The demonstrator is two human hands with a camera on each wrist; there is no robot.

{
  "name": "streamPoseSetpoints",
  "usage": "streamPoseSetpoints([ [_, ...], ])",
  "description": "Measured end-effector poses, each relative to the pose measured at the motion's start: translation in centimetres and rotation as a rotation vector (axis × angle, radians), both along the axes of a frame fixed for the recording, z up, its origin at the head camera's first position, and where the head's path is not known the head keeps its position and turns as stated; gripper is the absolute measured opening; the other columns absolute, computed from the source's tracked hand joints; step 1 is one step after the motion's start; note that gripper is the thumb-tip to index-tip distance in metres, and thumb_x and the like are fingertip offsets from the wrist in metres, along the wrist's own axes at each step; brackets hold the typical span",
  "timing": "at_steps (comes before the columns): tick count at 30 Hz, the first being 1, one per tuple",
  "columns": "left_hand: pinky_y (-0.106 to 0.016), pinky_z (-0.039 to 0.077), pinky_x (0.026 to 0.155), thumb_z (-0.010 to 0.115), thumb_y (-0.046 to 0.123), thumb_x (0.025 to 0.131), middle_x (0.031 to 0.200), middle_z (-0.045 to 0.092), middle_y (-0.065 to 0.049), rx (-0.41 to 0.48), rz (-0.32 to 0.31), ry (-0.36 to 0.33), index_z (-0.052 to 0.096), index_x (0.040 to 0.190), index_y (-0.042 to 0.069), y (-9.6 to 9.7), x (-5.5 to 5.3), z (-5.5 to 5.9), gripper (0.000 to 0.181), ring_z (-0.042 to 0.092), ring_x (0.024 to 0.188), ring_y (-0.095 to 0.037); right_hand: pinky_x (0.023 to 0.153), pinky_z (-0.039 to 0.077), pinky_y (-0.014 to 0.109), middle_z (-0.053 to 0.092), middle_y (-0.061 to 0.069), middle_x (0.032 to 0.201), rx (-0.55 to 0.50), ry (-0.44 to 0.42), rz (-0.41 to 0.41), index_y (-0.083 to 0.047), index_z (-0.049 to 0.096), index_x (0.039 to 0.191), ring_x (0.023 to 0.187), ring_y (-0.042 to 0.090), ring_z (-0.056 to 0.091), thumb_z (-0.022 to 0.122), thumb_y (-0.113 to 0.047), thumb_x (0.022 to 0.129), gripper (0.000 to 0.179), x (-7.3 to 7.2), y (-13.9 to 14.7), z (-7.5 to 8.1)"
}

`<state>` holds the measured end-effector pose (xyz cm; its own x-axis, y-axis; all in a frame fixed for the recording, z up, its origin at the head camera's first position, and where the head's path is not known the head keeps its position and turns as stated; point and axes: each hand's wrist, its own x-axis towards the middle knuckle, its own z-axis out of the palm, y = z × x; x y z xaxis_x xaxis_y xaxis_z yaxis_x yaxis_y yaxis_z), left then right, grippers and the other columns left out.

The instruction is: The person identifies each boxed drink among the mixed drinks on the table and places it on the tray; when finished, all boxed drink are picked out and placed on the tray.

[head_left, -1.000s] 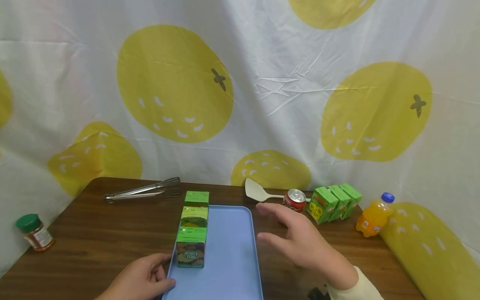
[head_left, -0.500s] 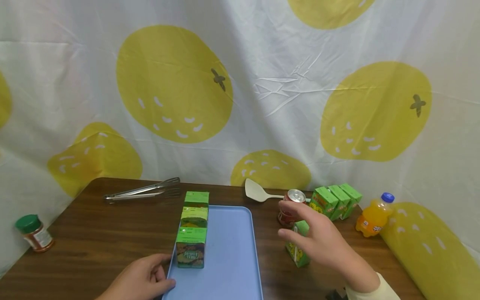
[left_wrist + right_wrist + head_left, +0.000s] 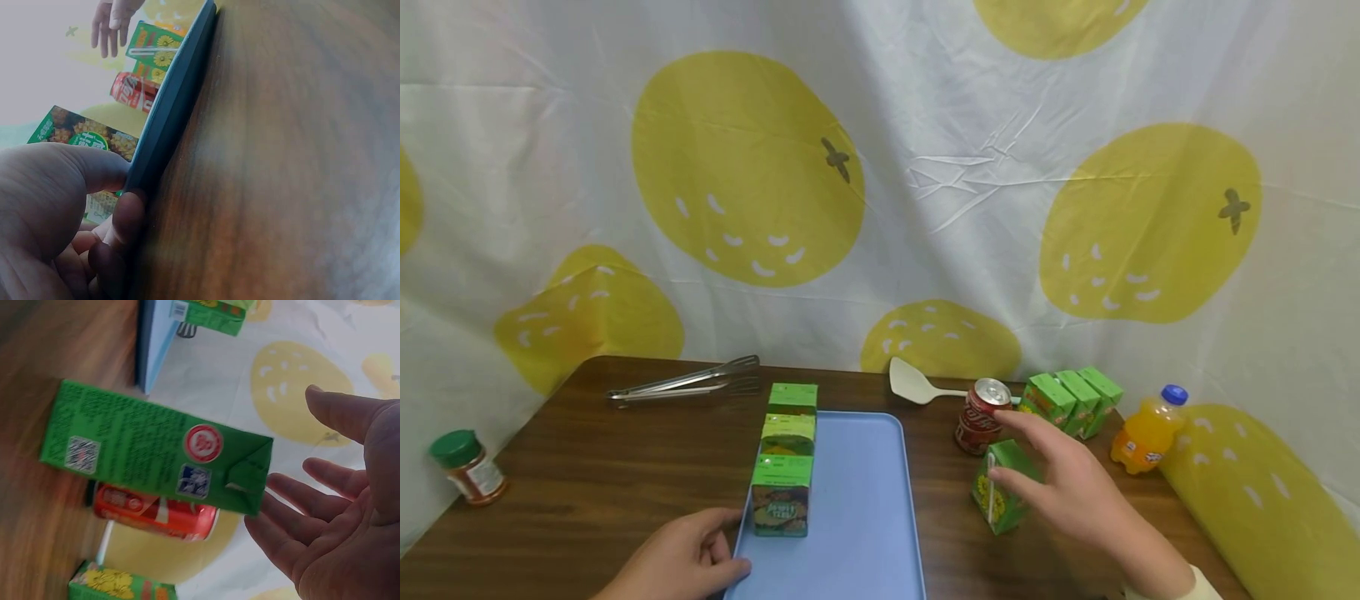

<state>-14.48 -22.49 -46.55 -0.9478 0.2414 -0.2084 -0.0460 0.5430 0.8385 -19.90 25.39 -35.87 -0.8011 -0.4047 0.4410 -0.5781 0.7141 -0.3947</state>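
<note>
My left hand (image 3: 677, 554) pinches the left edge of a blue tray (image 3: 861, 500), the thumb on its rim and fingers below, as the left wrist view shows. Along the tray's left side stand three green-topped drink cartons in a row, the front one (image 3: 781, 508) with a dark printed face. On the table right of the tray, a green drink carton (image 3: 1003, 517) with yellow flowers and a straw stands upright. Beside it my right hand (image 3: 1075, 483) hovers, thumb and fingers spread with nothing between them. In the right wrist view, the carton (image 3: 144, 444) overlaps the fingertips.
A red soda can (image 3: 981, 417) stands just behind the lone carton. Farther right are three green cartons (image 3: 1078, 400) and an orange drink bottle (image 3: 1150, 433). A white spatula (image 3: 917, 383) and metal tongs (image 3: 685, 383) lie at the back; a spice jar (image 3: 471, 467) is far left.
My right hand has drawn back to the right, bringing the flowered carton and the can into fuller view. My left hand and the tray have stayed put.
</note>
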Motion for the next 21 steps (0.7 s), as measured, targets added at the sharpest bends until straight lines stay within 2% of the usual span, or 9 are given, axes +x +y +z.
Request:
streamPoseSetpoints([
  [4,-0.030,0.044,0.060,0.088,0.028,0.097,0.081,0.066,-0.002,-0.005,0.001,-0.001,0.058,0.149,-0.014,0.0,-0.1,-0.1,0.074,0.058,0.068,-0.021,0.104,0.056,0.059,0.070,0.004,0.148,0.026,0.006,-0.035,-0.016,0.063,0.155,0.129,0.032,0.071,0.093,-0.028,0.095,0.068,0.3,0.6,-0.3],
  [7,-0.031,0.044,0.061,0.089,0.030,0.096,0.081,0.066,-0.002,-0.014,0.003,0.001,0.058,0.149,-0.013,0.0,-0.1,-0.2,0.075,0.059,0.068,-0.020,0.105,0.056,0.059,0.070,0.003,0.149,0.035,0.012,-0.041,-0.015,0.063,0.154,0.132,0.032,0.069,0.094,-0.028,0.094,0.069,0.4,1.0,-0.7],
  [11,-0.031,0.045,0.061,0.089,0.032,0.096,0.081,0.066,-0.003,-0.022,0.012,-0.003,0.058,0.150,-0.013,0.0,-0.1,-0.4,0.077,0.059,0.068,-0.020,0.091,0.063,0.043,0.068,0.008,0.151,0.016,-0.033,-0.021,-0.012,0.060,0.156,0.130,0.032,0.069,0.095,-0.026,0.093,0.073,0.1,1.3,-1.3],
  [13,-0.031,0.044,0.061,0.090,0.032,0.095,0.081,0.067,-0.003,-0.021,0.017,-0.011,0.058,0.150,-0.012,0.0,-0.1,-0.4,0.077,0.059,0.068,-0.021,0.082,0.064,0.035,0.066,0.012,0.152,-0.006,-0.069,-0.007,-0.010,0.058,0.157,0.127,0.034,0.069,0.095,-0.027,0.093,0.076,0.0,1.4,-1.6],
  [15,-0.031,0.044,0.061,0.090,0.033,0.095,0.082,0.067,-0.003,-0.020,0.021,-0.017,0.058,0.150,-0.012,0.1,-0.1,-0.4,0.077,0.059,0.068,-0.021,0.078,0.063,0.031,0.065,0.014,0.153,-0.020,-0.098,-0.002,-0.009,0.057,0.158,0.125,0.034,0.070,0.094,-0.029,0.093,0.078,-0.1,1.5,-1.9],
  [18,-0.031,0.045,0.061,0.090,0.033,0.095,0.082,0.067,-0.003,-0.017,0.022,-0.023,0.058,0.150,-0.011,0.0,-0.1,-0.4,0.077,0.060,0.068,-0.021,0.084,0.064,0.036,0.063,0.016,0.155,-0.013,-0.118,-0.010,-0.009,0.054,0.160,0.127,0.035,0.069,0.093,-0.036,0.094,0.082,-0.3,1.7,-2.2],
  [21,-0.030,0.045,0.060,0.090,0.033,0.096,0.082,0.067,-0.003,-0.014,0.020,-0.025,0.058,0.151,-0.011,-0.1,0.0,-0.3,0.077,0.060,0.068,-0.021,0.097,0.062,0.049,0.063,0.017,0.156,0.004,-0.132,-0.026,-0.008,0.052,0.162,0.132,0.037,0.067,0.093,-0.039,0.094,0.086,-0.5,1.7,-2.4],
])
